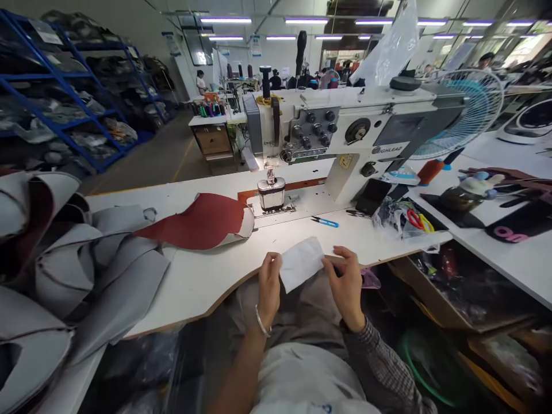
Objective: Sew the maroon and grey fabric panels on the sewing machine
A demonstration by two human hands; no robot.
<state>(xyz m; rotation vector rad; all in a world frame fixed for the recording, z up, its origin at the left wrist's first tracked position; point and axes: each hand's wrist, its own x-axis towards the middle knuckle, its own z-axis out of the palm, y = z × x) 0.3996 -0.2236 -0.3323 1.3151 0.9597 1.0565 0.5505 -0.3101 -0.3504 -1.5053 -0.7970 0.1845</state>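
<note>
White rectangular sheet [302, 263], paper or cloth can't tell, sits between the two hands, above the lap and at the front edge of the sewing table [207, 282]. Long axis slants, left end nearer the body, right end farther out. Key relation: the sheet lies right of the left fingers and left of the right fingers, no gap on either side. Left hand [269, 282] pinches the left edge, thumb and fingers closed on it. Right hand [347, 287] has its thumb tip at the right edge, index lifted apart; can't tell if another finger backs it underneath. Needle end of the Highlead sewing machine [319, 126] is ahead and slightly left of the sheet, left hand nearer to it. Blue thread snips [326, 222] lie just beyond the sheet, maroon panel [198, 223] off to its left
</note>
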